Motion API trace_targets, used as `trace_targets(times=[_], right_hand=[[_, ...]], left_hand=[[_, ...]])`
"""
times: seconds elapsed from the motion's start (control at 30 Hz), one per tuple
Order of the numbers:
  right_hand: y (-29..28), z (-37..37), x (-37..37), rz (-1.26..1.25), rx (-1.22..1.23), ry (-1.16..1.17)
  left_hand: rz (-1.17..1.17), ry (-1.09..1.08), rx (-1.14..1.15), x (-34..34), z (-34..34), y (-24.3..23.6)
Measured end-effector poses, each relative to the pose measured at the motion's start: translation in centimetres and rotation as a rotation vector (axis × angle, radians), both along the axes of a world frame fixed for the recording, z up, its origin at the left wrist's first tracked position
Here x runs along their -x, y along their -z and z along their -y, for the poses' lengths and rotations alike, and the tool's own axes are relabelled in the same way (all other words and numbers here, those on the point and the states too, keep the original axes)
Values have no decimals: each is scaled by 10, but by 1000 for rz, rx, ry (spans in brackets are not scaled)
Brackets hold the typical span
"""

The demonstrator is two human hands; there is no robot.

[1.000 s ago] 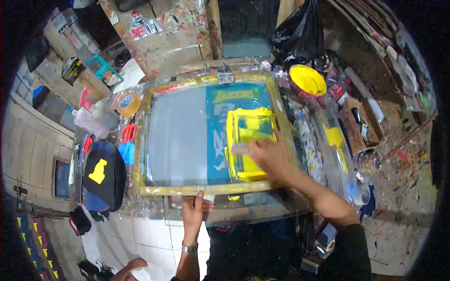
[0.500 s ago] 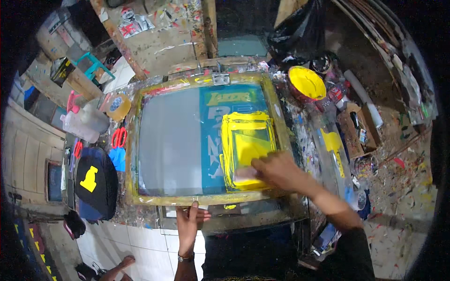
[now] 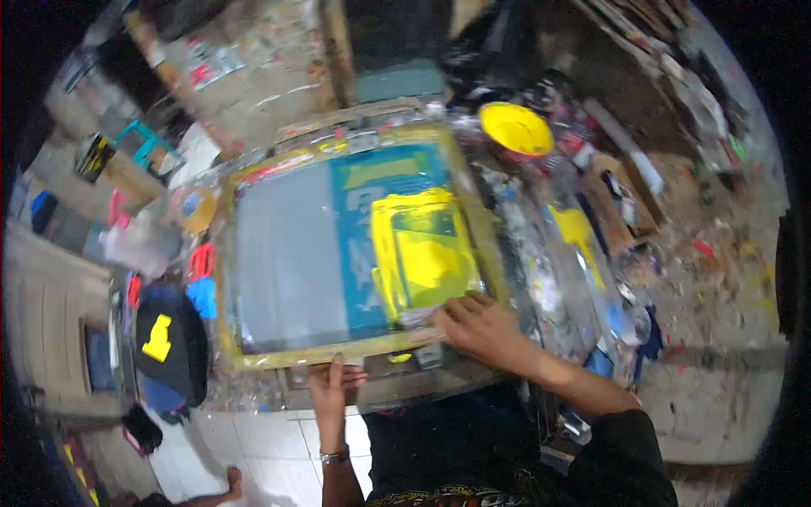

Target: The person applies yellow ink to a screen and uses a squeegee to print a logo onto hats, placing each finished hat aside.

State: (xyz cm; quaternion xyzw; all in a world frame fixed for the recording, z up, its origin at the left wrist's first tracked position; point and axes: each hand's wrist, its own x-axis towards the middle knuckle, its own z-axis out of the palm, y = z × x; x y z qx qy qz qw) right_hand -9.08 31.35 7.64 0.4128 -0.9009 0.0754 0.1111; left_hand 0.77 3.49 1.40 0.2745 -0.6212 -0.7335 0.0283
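Right hand [image 3: 477,329]: closed over a pale tool [image 3: 414,318], at about 4 o'clock from the middle of the screen frame [image 3: 291,357]; blur kept me from making out the tool's working edge.

Yellow patch [image 3: 431,253]: sat at 3 o'clock inside the frame, solid in its lower part, darker and thinner above, with a thick smeared border round it.

Shift: half a second earlier the same hand had been over the lower part of the paint; by this moment it had come down to the frame's near edge. To my eye that meant a stroke had run about the length of the patch.

Left hand [image 3: 334,380]: at 6 o'clock, thumb up against the near edge, fingers stretched out below it; whether it pinched the frame or only steadied it, I couldn't tell.

Panels: grey panel [image 3: 291,258] toward 9 o'clock, teal panel [image 3: 355,317] beside it, running under the yellow.

Bench left: red-handled scissors [image 3: 201,262] at 9 o'clock, a tape roll [image 3: 196,209] a little above, a dark cap [image 3: 184,342] bearing a yellow shape at 8.

Bench right: yellow paint bowl [image 3: 515,131] at 2 o'clock, cardboard box [image 3: 646,207] farther out, nearer 3.

Room: teal stool [image 3: 139,139] well off at 10 o'clock.
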Motion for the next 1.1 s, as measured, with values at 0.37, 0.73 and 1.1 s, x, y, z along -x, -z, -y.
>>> trace_targets(times=[0.37, 0.73, 1.1], right_hand=[[-14, -134, -175, -153, 467, 1168], [28, -195, -218, 101, 275, 1292], [36, -193, -207, 92, 73, 1264]], left_hand=[[-24, -34, 22, -10, 4, 9], [-48, 45, 37, -3, 14, 18], [-89, 41, 64, -7, 7, 6]])
